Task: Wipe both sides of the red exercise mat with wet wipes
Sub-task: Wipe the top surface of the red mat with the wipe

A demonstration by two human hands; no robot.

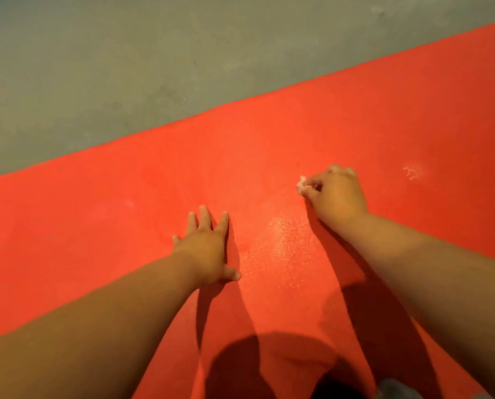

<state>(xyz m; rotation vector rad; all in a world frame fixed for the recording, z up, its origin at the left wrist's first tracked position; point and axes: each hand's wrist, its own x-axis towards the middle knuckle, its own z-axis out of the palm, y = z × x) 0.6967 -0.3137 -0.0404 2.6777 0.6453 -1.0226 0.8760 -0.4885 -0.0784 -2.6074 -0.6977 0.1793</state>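
Head view shows one red exercise mat (269,156) lying flat on a grey floor (125,53), with two bare hands on it, well apart. The left hand (206,249) rests flat, fingers spread. The right hand (335,194) curls around one small white wet wipe (301,184), pressing it onto the mat.

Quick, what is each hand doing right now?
Left hand: open, fingers spread flat on the red mat.
Right hand: closed, holding a wadded white wipe against the mat.
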